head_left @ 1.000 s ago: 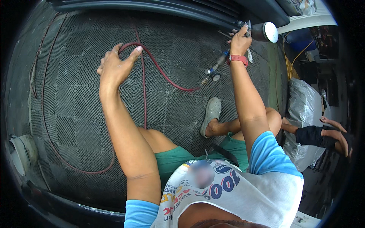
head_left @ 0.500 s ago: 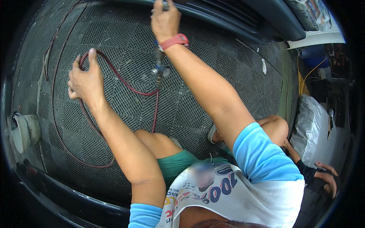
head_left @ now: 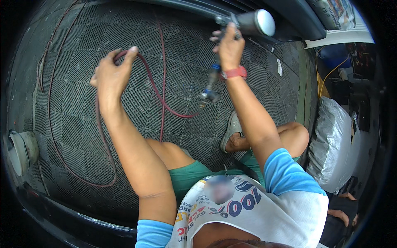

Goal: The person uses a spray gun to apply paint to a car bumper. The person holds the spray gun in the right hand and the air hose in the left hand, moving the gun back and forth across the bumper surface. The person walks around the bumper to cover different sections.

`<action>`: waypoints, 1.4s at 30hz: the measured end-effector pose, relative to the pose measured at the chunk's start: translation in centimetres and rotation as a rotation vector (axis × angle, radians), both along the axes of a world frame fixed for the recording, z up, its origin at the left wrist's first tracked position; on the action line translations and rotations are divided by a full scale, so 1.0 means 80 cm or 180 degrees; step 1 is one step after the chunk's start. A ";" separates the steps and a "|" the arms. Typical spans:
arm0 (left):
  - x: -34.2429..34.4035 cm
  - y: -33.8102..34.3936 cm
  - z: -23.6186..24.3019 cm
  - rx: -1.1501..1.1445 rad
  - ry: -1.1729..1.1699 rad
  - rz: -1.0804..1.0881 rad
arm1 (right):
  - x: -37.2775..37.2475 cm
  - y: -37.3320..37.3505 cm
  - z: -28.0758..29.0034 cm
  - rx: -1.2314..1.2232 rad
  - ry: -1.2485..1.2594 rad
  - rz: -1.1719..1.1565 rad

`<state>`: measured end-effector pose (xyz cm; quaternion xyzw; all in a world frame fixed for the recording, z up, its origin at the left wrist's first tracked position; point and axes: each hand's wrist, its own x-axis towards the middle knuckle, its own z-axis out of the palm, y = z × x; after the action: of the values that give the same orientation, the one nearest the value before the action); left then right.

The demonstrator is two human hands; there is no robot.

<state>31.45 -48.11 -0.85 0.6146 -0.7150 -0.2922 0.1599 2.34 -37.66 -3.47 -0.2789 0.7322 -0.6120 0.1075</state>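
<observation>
My right hand (head_left: 230,49) is wrapped round the handle of a spray gun (head_left: 249,23), whose round cup with a white end points to the right. It is held close to a dark bumper-like panel (head_left: 289,22). Below the wrist hangs a metal fitting with a gauge (head_left: 210,94), joined to a dark red air hose (head_left: 155,89). My left hand (head_left: 112,78) grips a loop of that hose between thumb and fingers, and more of the hose drops past its wrist to the floor.
A dark ridged mat (head_left: 132,115) covers the floor, with hose lying across it. At the left stands a pale bucket (head_left: 25,153). A dark glossy panel (head_left: 82,219) borders the lower left. Grey plastic sheeting (head_left: 333,136) lies at right, near another person's hand (head_left: 341,217).
My right hand has swung right and nearer, bringing the spray gun and its cup into full view. My left hand has moved right with the hose loop. The gauge fitting has shifted right.
</observation>
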 end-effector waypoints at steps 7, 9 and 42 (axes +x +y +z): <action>-0.078 0.024 -0.019 0.0550 0.0084 -0.0988 | -0.131 0.142 0.020 0.0131 0.0205 -0.0830; -0.087 0.030 -0.021 0.0572 0.0133 -0.1042 | -0.161 0.166 0.022 0.0055 0.0255 -0.1108; 0.102 0.096 0.075 -0.1082 -0.0295 0.1817 | 0.172 -0.193 -0.191 -0.1396 -0.0596 0.0443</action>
<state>39.61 -40.42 5.13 0.7673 -0.5590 -0.0840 0.3028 16.14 -53.13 -18.77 -0.2874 0.5477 -0.7706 0.1537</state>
